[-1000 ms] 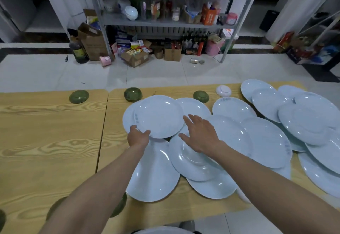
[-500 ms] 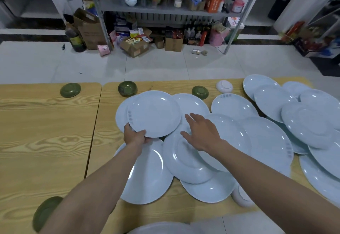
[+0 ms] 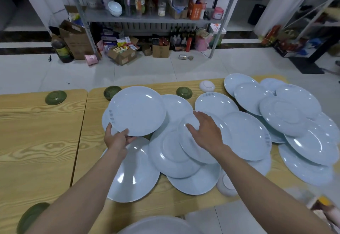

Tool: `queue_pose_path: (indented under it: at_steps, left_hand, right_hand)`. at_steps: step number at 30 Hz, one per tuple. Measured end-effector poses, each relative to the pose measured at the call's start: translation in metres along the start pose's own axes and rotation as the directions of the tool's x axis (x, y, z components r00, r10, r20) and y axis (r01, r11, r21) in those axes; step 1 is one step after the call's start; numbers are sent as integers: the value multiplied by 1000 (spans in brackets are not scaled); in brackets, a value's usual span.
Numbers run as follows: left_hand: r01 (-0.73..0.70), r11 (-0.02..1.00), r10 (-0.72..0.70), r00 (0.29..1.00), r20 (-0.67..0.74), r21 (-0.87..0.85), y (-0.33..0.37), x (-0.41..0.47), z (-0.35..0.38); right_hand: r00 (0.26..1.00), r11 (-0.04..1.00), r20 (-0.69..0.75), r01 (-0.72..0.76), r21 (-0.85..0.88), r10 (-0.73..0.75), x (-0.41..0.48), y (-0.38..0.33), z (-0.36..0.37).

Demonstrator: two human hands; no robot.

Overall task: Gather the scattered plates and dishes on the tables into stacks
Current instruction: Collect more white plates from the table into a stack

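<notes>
Plate (image 3: 137, 110) rim between left hand (image 3: 117, 140) fingers (image 3: 110, 128)

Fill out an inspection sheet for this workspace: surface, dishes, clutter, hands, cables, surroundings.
Surface: two wooden tables pushed side by side.
Job's things: many pale blue plates overlapping loosely on the right table; four green dishes spread across both tables; two upturned white bowls on the right one.
Clutter: nothing seen.
Grippers: left hand grips the near rim of one plate; right hand rests open on another.
Cables: nothing seen.
Surroundings: tiled floor; metal shelf rack holding bottles; cardboard boxes on the floor beside it.
</notes>
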State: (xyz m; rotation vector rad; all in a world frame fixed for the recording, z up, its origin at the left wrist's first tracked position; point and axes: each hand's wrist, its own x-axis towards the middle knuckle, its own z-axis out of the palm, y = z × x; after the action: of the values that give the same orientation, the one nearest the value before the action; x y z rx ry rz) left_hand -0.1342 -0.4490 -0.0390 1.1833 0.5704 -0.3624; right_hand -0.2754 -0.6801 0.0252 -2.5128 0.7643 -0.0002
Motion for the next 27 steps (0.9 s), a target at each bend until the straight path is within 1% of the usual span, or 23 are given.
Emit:
queue_pose_path:
  at_steps: [4,10,13,14,16,18,19,21,22,25,27]
  left_hand:
    - [-2,1000,3,1000,26,-21,-2,-17,1]
    - [4,1000,-4,999,47,-15,-10,-33,4]
    - [13,1000,-12,999,45,-22,-14,-42,8]
    - [13,1000,-12,999,43,-24,-16,-44,9]
    - [9,1000,-8,999,42,-28,-19,-49,10]
    - [5,999,-4,999,44,-32,-23,-52,9]
    - [4,999,-2,999,40,-37,-24,-54,9]
    - [2,999,0,999,34,-47,-26,-58,8]
    - [1,999,1,999,33,-49,-27,-60,8]
    - [2,998,0,1000,24,-57,-26,-66,8]
    - [0,998,2,1000,24,-66,-26,-69,8]
  right_hand:
    - [982,968,-44,-172,185,183,-16,38,0]
    - [942,917,-134,-255,306,307,-35,78,9]
    - [880,891,-239,-331,312,410,-43,93,14]
    - [852,867,-250,-373,330,461,-46,97,16]
    - [796,778,-196,-453,436,573,-50,105,18]
    - [749,641,-80,-500,582,657,-51,112,21]
    - [735,559,-16,-501,660,678,-51,114,23]
    - [723,394,96,-478,786,685,-52,118,28]
    - [717,332,130,-466,820,685,-52,119,30]
    - [706,223,177,-434,873,686,-51,122,35]
    - [703,123,217,-399,909,677,-51,124,35]
